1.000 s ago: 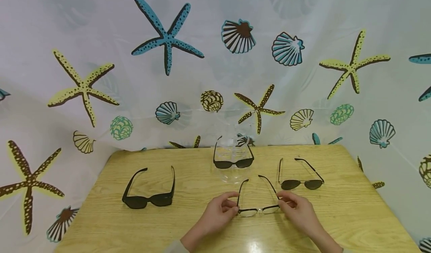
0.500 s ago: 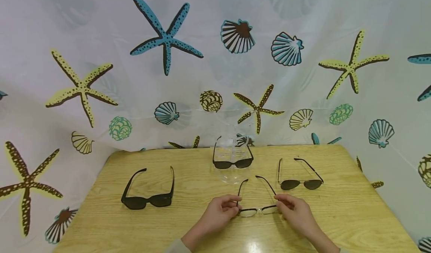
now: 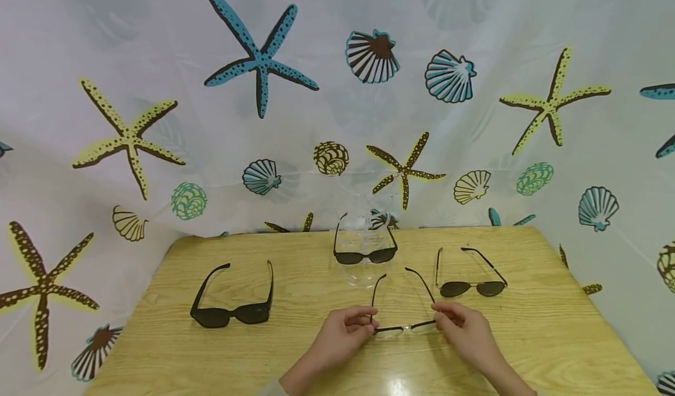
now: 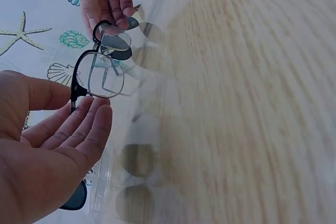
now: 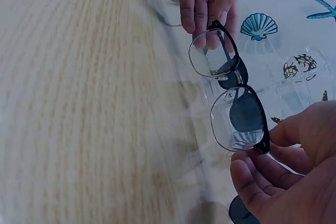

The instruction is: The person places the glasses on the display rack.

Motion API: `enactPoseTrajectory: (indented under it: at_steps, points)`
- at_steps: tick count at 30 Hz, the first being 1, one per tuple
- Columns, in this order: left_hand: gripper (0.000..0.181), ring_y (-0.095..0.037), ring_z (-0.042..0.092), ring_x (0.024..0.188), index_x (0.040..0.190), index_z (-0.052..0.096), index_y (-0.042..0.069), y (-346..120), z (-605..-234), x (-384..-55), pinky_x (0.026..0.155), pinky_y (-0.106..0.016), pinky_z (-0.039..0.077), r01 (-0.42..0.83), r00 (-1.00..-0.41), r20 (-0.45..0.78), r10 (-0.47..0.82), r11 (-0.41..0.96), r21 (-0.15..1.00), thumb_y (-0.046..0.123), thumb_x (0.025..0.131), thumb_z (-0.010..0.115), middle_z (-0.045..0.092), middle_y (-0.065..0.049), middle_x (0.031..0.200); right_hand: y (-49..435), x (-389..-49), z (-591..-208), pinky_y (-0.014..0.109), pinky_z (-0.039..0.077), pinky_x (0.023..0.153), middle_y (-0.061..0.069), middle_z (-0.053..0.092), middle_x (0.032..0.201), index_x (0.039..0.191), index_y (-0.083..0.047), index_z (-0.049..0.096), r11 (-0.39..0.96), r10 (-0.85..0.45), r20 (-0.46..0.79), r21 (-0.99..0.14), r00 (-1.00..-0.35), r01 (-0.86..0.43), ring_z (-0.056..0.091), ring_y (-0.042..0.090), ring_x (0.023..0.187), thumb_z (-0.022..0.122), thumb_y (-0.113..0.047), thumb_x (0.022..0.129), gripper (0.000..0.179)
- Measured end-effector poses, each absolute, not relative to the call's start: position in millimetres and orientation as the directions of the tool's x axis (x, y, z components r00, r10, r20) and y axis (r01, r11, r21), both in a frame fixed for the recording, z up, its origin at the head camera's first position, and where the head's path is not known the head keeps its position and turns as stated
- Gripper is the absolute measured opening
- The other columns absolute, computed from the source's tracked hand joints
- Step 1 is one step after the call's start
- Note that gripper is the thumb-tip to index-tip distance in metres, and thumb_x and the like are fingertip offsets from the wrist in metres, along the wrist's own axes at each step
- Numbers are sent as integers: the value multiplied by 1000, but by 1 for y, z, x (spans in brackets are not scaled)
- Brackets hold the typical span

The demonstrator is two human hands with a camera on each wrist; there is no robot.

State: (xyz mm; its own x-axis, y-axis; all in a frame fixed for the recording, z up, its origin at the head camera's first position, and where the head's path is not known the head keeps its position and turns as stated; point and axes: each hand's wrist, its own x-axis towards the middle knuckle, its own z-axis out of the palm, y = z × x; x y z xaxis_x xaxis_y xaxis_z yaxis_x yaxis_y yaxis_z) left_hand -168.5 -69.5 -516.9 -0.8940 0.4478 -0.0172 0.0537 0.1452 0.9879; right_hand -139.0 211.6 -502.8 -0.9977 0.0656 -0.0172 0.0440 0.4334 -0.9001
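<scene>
Both hands hold a pair of eyeglasses with black upper rims, clear lenses and opened temples. My left hand pinches the left hinge corner between thumb and fingers. At the opposite corner, my right hand grips the right temple near its hinge. The temples point away from me, and the lenses look thin and foreshortened in the head view. From the right wrist view, the thin metal lower rims and the black brow bar show clearly, with the right fingers just under the near end.
On the wooden table, black sunglasses lie at left and thin-framed aviator sunglasses at right. Another dark pair is at a clear plastic display stand behind the hands. A starfish-and-shell cloth hangs behind.
The eyeglasses have tilted in the hands: their lenses now look narrower and the temple tips sit slightly higher. Both hands keep their hold almost in place.
</scene>
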Motion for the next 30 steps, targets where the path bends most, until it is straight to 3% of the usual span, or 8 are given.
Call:
enactPoseTrajectory:
  at_steps: [12, 19, 30]
  points:
    - [39, -22, 77, 105, 137, 64, -8, -73, -494, -155, 85, -22, 61, 44, -923, 12, 384, 77, 996, 8, 101, 69, 73, -29, 119, 211, -140, -485, 27, 61, 74, 7, 77, 100, 125, -3, 74, 399, 56, -12, -917, -998, 33, 74, 18, 88, 68, -13, 104, 24]
    - [38, -18, 76, 103, 135, 66, -7, -77, -485, -155, 87, -24, 62, 37, -945, 17, 326, 55, 998, 6, 100, 70, 72, -31, 119, 204, -144, -477, 30, 62, 76, 7, 78, 104, 125, -7, 75, 397, 47, 17, -918, -999, 3, 74, 14, 89, 68, -18, 105, 24]
    - [39, -29, 75, 110, 138, 66, -2, -84, -474, -161, 88, -25, 62, 44, -964, 27, 265, 58, 997, 4, 100, 70, 74, -24, 120, 191, -155, -465, 24, 60, 79, 10, 78, 109, 126, -9, 75, 401, 70, 56, -916, -996, -24, 74, 14, 93, 67, -19, 106, 24]
